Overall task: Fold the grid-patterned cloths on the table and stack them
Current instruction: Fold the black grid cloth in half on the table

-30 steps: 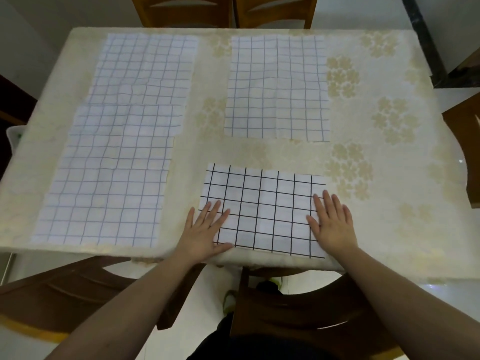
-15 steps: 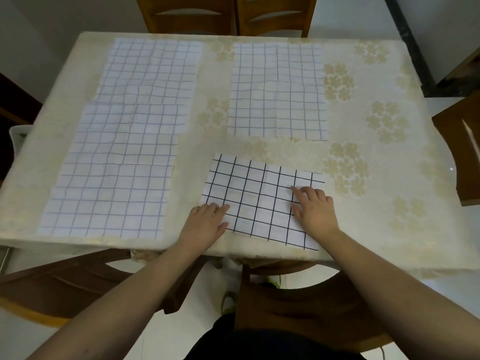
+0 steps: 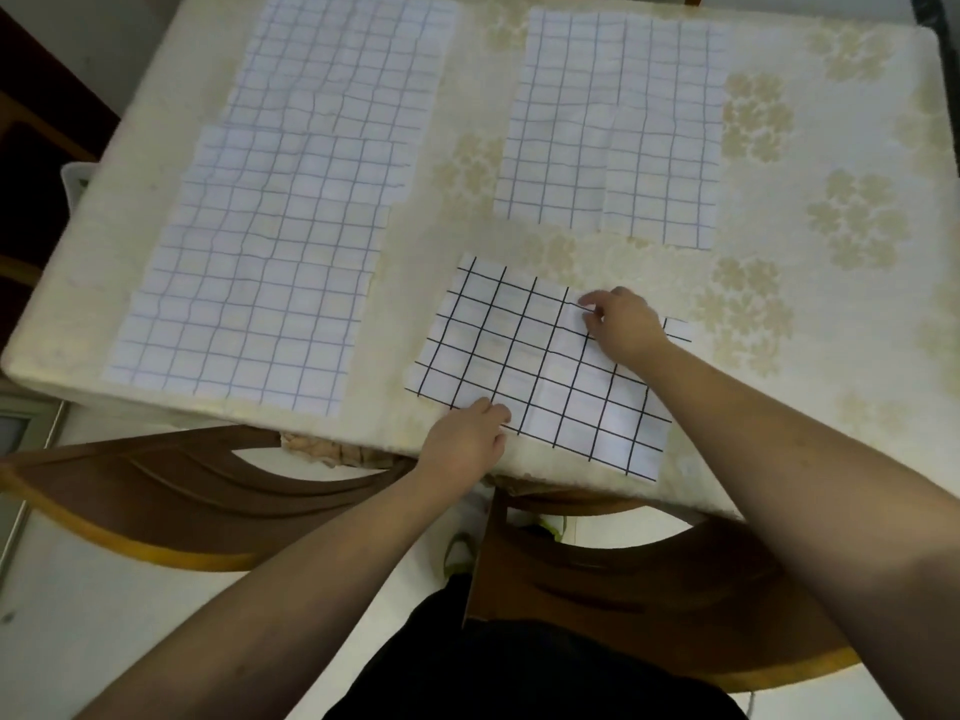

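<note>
Head view: a folded black-grid cloth [image 3: 540, 366] lies at the near edge of the counter [image 3: 831, 356]. The left hand [image 3: 465, 439] pinches its near edge with curled fingers; the right hand [image 3: 621, 324] grips its far edge, fingers curled on the fabric. 3 pale-grid cloths lie flat farther back: 2 overlapping at left [image 3: 260, 283] [image 3: 348, 59], 1 in the middle [image 3: 618, 127].
</note>
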`<action>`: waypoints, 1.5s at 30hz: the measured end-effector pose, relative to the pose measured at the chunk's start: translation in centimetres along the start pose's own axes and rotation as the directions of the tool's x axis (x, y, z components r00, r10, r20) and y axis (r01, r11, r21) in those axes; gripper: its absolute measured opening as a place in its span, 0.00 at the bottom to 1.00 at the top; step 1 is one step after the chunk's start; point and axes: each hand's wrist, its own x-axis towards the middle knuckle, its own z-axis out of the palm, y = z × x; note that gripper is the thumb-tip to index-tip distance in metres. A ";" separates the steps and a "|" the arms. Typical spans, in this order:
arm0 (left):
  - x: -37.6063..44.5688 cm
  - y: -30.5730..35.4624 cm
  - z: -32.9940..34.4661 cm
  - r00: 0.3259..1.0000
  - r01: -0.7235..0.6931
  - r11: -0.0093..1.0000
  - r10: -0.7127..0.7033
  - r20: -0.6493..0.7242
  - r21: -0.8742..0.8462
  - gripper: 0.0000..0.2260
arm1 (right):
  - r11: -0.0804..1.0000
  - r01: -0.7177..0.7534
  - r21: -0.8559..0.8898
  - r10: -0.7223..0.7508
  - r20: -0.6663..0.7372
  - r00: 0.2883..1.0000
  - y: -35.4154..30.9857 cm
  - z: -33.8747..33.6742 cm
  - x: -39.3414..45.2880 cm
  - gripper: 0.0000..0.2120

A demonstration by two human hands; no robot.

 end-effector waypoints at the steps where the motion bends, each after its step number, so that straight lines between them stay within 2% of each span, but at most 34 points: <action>1: -0.1 0.3 0.2 0.999 0.047 0.998 -0.047 -0.007 -0.034 0.12 | 0.999 -0.010 0.039 0.010 0.015 1.000 -0.2 0.0 0.5 0.15; 3: -0.3 1.2 0.8 0.981 0.189 0.966 -0.194 -0.011 -0.175 0.12 | 0.992 -0.048 0.118 0.042 0.053 0.998 -0.4 0.0 1.5 0.15; 4: -0.4 1.5 1.2 0.952 0.289 0.902 -0.306 -0.002 -0.322 0.11 | 0.988 -0.061 0.141 0.053 0.066 0.996 -0.4 0.1 2.0 0.15; 6: -1.0 2.6 1.6 0.846 0.470 0.621 -0.521 0.117 -0.627 0.09 | 0.984 -0.083 0.160 0.069 0.090 0.994 -0.4 0.2 2.6 0.14; 7: -1.2 3.1 1.7 0.797 0.513 0.488 -0.577 0.179 -0.706 0.09 | 0.982 -0.095 0.165 0.079 0.101 0.992 -0.5 0.2 2.9 0.14; 8: -1.4 3.5 1.9 0.767 0.531 0.423 -0.608 0.205 -0.734 0.08 | 0.980 -0.108 0.165 0.090 0.110 0.990 -0.6 0.2 3.1 0.13; 11: -1.8 4.3 1.7 0.720 0.524 0.292 -0.654 0.232 -0.800 0.07 | 0.984 -0.127 0.127 0.116 0.093 0.989 -0.8 0.1 3.9 0.15; 12: -1.7 4.5 1.6 0.705 0.517 0.222 -0.658 0.265 -0.827 0.07 | 0.983 -0.140 0.123 0.130 0.085 0.988 -0.8 0.0 4.2 0.15; 16: -1.2 5.1 0.3 0.643 0.508 -0.186 -0.567 0.515 -0.841 0.07 | 0.973 -0.226 0.048 0.219 0.124 0.968 -0.8 -0.6 5.0 0.17; 18: -0.8 5.1 -0.4 0.637 0.507 -0.278 -0.517 0.572 -0.816 0.07 | 0.973 -0.230 0.004 0.227 0.148 0.963 -0.7 -0.8 5.0 0.20; 22: -0.4 4.8 -0.7 0.626 0.528 -0.291 -0.502 0.597 -0.798 0.05 | 0.982 -0.186 0.030 0.179 0.149 0.972 0.0 -1.2 4.5 0.17; 27: -0.4 4.4 -0.2 0.662 0.476 -0.236 -0.538 0.522 -0.847 0.08 | 0.966 -0.133 0.224 0.109 0.114 0.987 1.2 -2.0 3.2 0.16; 31: 0.2 5.3 -0.2 0.694 0.385 -0.211 -0.576 0.432 -0.898 0.09 | 0.920 -0.139 0.368 0.130 0.050 0.990 3.1 -2.5 1.9 0.19; 34: 1.0 6.5 -0.9 0.709 0.348 -0.214 -0.576 0.406 -0.913 0.10 | 0.879 -0.182 0.441 0.185 0.036 0.982 4.7 -2.9 0.6 0.14; 37: 1.8 7.1 -1.3 0.665 0.338 -0.310 -0.589 0.459 -0.888 0.18 | 0.842 -0.200 0.501 0.214 0.030 0.976 6.1 -3.1 -0.8 0.09; 39: 2.1 7.3 -1.3 0.641 0.363 -0.318 -0.598 0.482 -0.876 0.23 | 0.806 -0.210 0.554 0.233 0.030 0.972 6.9 -3.2 -1.8 0.10; 42: 2.2 7.4 -1.2 0.668 0.372 -0.216 -0.613 0.422 -0.903 0.25 | 0.766 -0.207 0.608 0.237 0.031 0.971 7.6 -3.4 -3.1 0.12; 45: 2.1 7.1 -1.9 0.720 0.345 -0.041 -0.630 0.292 -0.938 0.24 | 0.747 -0.187 0.638 0.249 -0.008 0.968 8.1 -4.0 -4.1 0.11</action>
